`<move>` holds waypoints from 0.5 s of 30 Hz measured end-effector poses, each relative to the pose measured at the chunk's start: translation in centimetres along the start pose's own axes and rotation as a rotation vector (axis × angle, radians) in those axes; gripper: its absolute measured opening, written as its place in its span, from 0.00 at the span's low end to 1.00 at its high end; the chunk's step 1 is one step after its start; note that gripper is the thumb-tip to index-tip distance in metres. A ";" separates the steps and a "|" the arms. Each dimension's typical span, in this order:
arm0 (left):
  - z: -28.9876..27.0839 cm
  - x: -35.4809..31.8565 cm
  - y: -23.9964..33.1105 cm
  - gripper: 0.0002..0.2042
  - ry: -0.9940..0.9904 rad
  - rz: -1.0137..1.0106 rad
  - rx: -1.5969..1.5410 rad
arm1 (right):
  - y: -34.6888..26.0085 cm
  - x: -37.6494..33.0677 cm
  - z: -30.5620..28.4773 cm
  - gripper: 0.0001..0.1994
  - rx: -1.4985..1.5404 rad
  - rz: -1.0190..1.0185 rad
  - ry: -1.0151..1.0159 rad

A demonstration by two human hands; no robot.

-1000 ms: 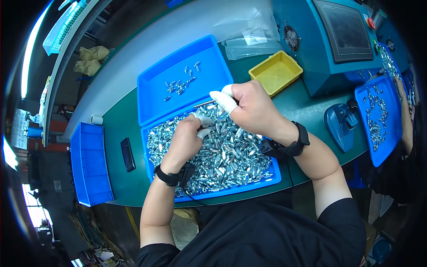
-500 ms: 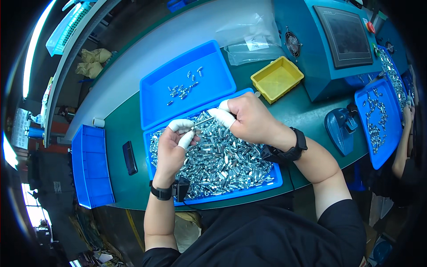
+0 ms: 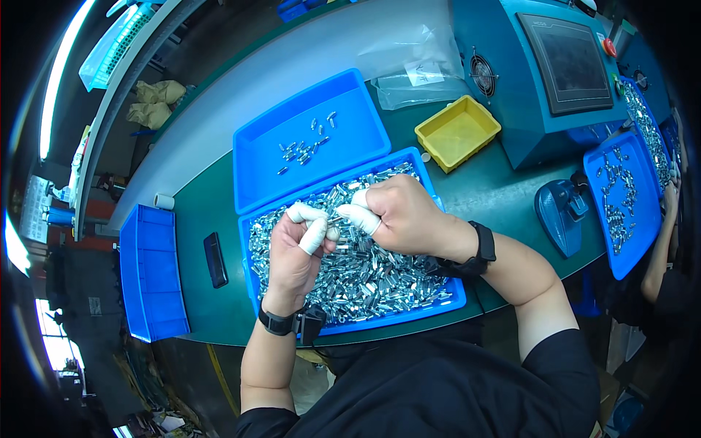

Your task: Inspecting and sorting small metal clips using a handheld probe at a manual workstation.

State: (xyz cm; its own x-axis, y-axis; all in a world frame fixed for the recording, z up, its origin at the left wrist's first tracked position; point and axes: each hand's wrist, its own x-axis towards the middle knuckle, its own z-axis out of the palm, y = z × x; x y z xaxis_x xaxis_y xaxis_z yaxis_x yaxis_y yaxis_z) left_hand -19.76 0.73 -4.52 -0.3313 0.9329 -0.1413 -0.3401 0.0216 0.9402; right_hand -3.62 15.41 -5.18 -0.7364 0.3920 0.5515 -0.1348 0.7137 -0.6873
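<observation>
My two hands meet over a blue tray (image 3: 458, 298) heaped with small shiny metal cylinders (image 3: 372, 281). White finger covers wrap the thumb and forefinger of each. My left hand (image 3: 296, 248) is pinched closed; whatever lies between its fingertips is hidden. My right hand (image 3: 401, 215) pinches a thin metal rod (image 3: 335, 217), which points at the left fingertips and shows only in a short stretch. Behind this tray, a second blue tray (image 3: 255, 164) touches it and bears several loose metal cylinders (image 3: 299, 152).
A yellow bin (image 3: 458, 131) stands beyond my right hand, near a teal machine with a screen (image 3: 566, 62). A blue tape-dispenser-like device (image 3: 558, 215) sits to the right. Leftward lie a phone (image 3: 215, 259) and a blue divided bin (image 3: 153, 274). A co-worker's arm (image 3: 661, 244) reaches toward trays at far right.
Both hands have come closer together, the right moving down and slightly left. My left fingers have closed into a tighter pinch, and less of the rod shows.
</observation>
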 end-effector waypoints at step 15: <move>3.1 -0.3 -1.1 0.04 0.072 0.272 0.270 | -0.3 -0.1 0.0 0.16 0.472 0.396 -0.154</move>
State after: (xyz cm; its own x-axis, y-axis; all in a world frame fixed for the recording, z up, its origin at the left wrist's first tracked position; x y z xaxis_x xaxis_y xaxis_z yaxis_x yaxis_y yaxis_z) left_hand -16.53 1.58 -4.55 -0.4419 0.8901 0.1118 0.0097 -0.1199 0.9927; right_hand -3.54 15.18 -5.03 -0.8725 0.4606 0.1629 -0.0847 0.1858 -0.9789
